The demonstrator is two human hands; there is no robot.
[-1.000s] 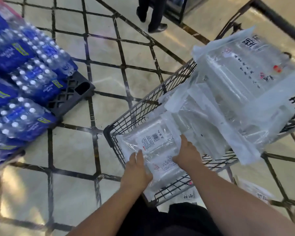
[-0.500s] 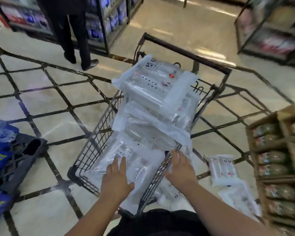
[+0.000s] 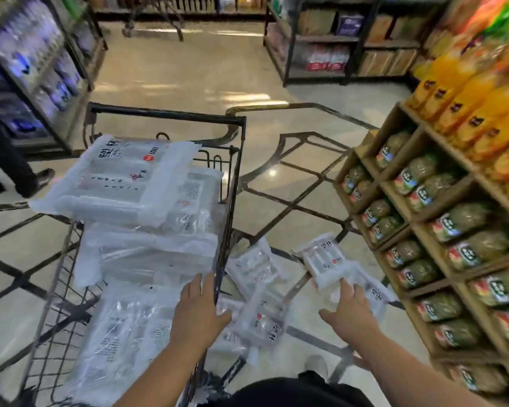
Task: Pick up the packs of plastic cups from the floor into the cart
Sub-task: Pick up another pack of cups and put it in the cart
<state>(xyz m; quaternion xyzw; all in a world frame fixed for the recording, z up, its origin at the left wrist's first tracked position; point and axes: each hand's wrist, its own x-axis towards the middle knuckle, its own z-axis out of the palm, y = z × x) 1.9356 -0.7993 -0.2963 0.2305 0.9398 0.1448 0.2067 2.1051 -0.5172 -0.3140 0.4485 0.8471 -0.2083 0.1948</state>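
A black wire cart (image 3: 229,177) stands at the left, filled with clear packs of plastic cups; the top pack (image 3: 124,177) lies across the pile. Several more packs lie on the floor to the cart's right: one (image 3: 325,259) farthest right, one (image 3: 254,267) by the cart's side, one (image 3: 262,321) nearer me. My left hand (image 3: 199,312) hovers at the cart's right rim, fingers spread, holding nothing. My right hand (image 3: 350,311) is open above the floor, fingertips close to the rightmost pack.
Wooden shelves (image 3: 423,239) with green packets and orange bottles stand close on the right. A person's legs (image 3: 9,168) are at the far left beside a dark shelf of blue goods (image 3: 36,69). More shelving (image 3: 329,48) stands at the back.
The view has swung right and up. Both hands have left the pack they pressed into the cart; the right hand has moved out over the packs on the floor.
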